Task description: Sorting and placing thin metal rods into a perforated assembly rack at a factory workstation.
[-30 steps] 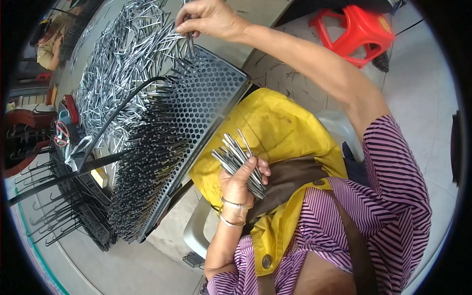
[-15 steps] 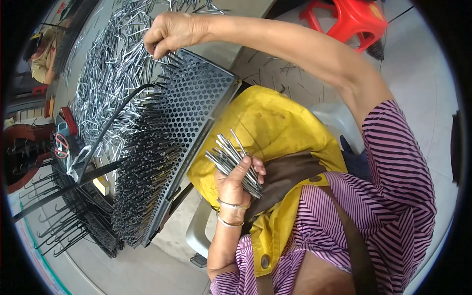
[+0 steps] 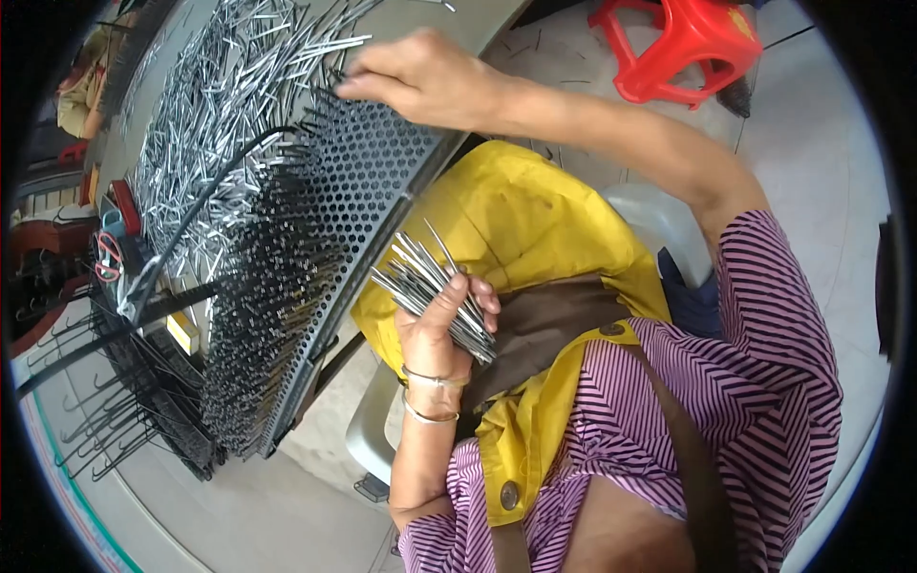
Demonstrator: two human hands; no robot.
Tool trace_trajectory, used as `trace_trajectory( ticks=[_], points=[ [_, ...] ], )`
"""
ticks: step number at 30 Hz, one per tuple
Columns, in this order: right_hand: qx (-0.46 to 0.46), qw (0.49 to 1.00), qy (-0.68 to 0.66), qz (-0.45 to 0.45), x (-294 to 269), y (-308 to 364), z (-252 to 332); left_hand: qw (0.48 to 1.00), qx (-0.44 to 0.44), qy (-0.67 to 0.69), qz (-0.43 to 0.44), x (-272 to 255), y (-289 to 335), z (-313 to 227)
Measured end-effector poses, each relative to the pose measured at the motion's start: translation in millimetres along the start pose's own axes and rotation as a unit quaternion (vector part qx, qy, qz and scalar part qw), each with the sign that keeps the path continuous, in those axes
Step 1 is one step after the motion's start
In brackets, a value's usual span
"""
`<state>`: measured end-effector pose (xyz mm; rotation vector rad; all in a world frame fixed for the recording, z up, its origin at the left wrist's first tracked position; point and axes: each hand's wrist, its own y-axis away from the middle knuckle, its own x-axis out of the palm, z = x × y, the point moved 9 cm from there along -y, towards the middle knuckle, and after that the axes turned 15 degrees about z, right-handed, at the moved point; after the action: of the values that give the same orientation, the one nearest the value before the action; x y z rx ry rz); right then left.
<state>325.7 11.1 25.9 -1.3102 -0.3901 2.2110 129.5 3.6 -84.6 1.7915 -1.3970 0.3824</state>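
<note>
My left hand (image 3: 435, 320) is closed around a bundle of thin silvery metal rods (image 3: 449, 310), held over my yellow apron (image 3: 506, 201). Beside it tilts a dark perforated rack (image 3: 368, 177) with rows of round holes. Many dark-tipped rods (image 3: 263, 315) stand packed in its nearer and left part, while holes show bare along its right side. Above the rack's far end is my right hand (image 3: 420, 81), thumb and fingers pinched together. Whatever lies between its fingertips is too small and blurred to make out.
Loose metal rods (image 3: 220, 124) lie heaped on the table behind the rack. A black bar (image 3: 177, 301) and hooked wires (image 3: 95, 420) are at the left, near red-handled scissors (image 3: 108, 258) and a small yellow box (image 3: 181, 332). A red stool (image 3: 683, 53) stands at the far right.
My right hand has moved right, away from the rack's far corner, staying pinched. The left hand still grips its rods. The whole view has shifted slightly.
</note>
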Motion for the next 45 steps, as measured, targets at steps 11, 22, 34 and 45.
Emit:
trace_trajectory(
  ticks=[11, 22, 34, 45],
  points=[
    [0.285, 0.662, -0.649, 0.242, 72, 94, 67, 0.997, 0.021, -0.001, 0.076, 20, 2, -9],
    [0.338, 0.725, -0.567, 0.196, 62, 105, 34, 1.0, 0.006, -0.011, -0.029, -6, 12, -1],
    [0.17, 0.832, -0.52, -0.092, 14, 2, -43, 1.0, -0.014, 0.009, -0.005, -11, 17, 12],
    [0.033, 0.935, -0.351, -0.033, 19, -33, -18, 1.0, -0.009, 0.027, -0.004, -17, 16, 13]
  ],
)
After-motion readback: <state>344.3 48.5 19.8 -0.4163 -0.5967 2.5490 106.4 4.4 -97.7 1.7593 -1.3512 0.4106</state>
